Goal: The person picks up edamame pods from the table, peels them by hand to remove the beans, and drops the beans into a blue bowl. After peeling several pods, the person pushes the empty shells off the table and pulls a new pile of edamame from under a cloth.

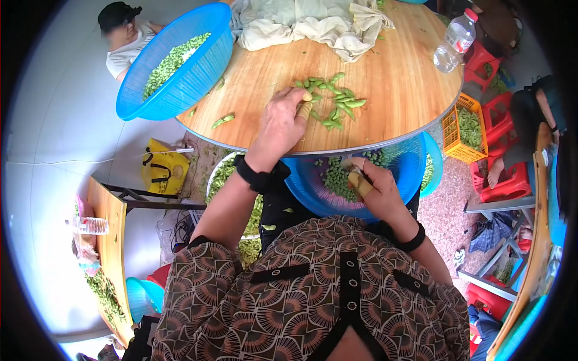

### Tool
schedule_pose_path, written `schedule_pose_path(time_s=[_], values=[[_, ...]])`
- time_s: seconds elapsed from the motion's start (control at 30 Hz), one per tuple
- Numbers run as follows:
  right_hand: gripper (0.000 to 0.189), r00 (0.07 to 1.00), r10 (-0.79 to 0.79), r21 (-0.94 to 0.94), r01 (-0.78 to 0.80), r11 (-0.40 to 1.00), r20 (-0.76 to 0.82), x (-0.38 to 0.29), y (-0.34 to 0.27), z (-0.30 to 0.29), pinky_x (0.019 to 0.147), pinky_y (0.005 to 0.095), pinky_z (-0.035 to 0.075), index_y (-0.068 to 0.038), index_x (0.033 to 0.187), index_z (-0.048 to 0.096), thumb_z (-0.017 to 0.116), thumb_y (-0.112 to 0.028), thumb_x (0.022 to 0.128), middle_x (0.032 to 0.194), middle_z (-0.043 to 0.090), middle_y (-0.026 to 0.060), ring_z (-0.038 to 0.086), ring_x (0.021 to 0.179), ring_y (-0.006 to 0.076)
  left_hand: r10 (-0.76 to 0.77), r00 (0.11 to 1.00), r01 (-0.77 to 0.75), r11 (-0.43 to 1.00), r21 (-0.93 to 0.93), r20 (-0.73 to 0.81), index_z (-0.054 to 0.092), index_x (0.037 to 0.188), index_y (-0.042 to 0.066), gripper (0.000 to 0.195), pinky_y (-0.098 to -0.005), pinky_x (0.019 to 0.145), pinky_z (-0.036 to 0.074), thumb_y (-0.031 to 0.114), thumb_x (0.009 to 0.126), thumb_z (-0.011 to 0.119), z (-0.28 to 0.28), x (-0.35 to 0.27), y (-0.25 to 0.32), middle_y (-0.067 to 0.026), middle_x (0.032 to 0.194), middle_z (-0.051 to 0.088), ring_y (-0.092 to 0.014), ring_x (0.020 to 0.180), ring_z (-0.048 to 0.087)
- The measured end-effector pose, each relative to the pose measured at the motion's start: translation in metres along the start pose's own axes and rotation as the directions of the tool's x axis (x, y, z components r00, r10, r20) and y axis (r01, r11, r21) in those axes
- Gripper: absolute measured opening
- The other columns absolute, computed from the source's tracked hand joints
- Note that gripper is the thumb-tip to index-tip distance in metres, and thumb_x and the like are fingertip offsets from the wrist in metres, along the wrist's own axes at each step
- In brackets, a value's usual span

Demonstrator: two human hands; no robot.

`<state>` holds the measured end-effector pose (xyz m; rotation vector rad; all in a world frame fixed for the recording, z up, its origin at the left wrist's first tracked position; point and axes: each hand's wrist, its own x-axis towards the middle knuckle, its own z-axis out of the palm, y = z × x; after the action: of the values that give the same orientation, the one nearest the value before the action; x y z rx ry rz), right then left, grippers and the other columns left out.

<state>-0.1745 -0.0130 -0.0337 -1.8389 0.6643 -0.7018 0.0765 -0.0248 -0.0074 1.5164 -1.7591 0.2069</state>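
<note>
My left hand [283, 118] reaches over the round wooden table [388, 58], its fingertips against a loose pile of green edamame pods [339, 101]. Yellowish covers wrap its thumb and a finger. Whether a pod is pinched there is hidden. Below the table edge, my right hand [381, 187] hovers above a blue plastic basin [305, 194], its thumb and fingers curled together and also covered. Something small and pale shows at those fingertips, too unclear to name. Shelled green beans [337, 182] lie in the basin.
A blue basket [198, 76] of shelled beans tilts at the table's left edge. A crumpled cloth [311, 31] and a plastic bottle [455, 40] are on the tabletop. Pods fill a white-rimmed tub [220, 180] and an orange crate [469, 128]. Another person [124, 40] is at the upper left.
</note>
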Motion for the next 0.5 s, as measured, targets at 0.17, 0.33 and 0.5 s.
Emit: schedule_pose_path(time_s=[0.17,0.33,0.5], values=[[0.021,0.982,0.187,0.364,-0.178,0.914,0.012,0.012,-0.029,-0.003,0.051,0.0226,0.046,-0.003,0.117,0.056,0.048,-0.009,0.098,0.080,0.063,0.0050,0.059,0.061,0.0086,-0.149,0.948,0.271,0.843,-0.465,0.282,0.065,0.109,0.003,0.018,-0.0236,0.068,0.048,0.002,0.093,0.058,-0.022,-0.017,0.061,-0.0032,0.090,0.066,-0.008,0.077,0.059],[0.015,0.988,0.151,0.562,-0.113,0.819,-0.022,0.013,-0.030,0.005,0.043,0.0196,0.038,-0.005,0.113,0.051,0.045,-0.011,0.101,0.079,0.060,0.0027,0.053,0.053,0.0069,-0.144,0.942,0.312,0.705,-0.637,0.302,0.061,0.123,0.002,0.031,-0.0231,0.072,0.049,0.001,0.093,0.056,-0.012,-0.036,0.077,-0.0016,0.091,0.065,-0.008,0.078,0.058],[0.024,0.979,0.201,0.650,-0.125,0.749,-0.044,0.008,-0.026,0.009,0.042,0.0208,0.033,-0.007,0.122,0.049,0.046,-0.016,0.101,0.079,0.061,0.0035,0.049,0.050,0.0096,-0.106,0.958,0.254,0.744,-0.618,0.267,0.061,0.123,0.001,0.032,-0.0260,0.079,0.051,0.001,0.091,0.059,-0.010,-0.040,0.083,-0.0080,0.100,0.068,-0.012,0.086,0.063]])
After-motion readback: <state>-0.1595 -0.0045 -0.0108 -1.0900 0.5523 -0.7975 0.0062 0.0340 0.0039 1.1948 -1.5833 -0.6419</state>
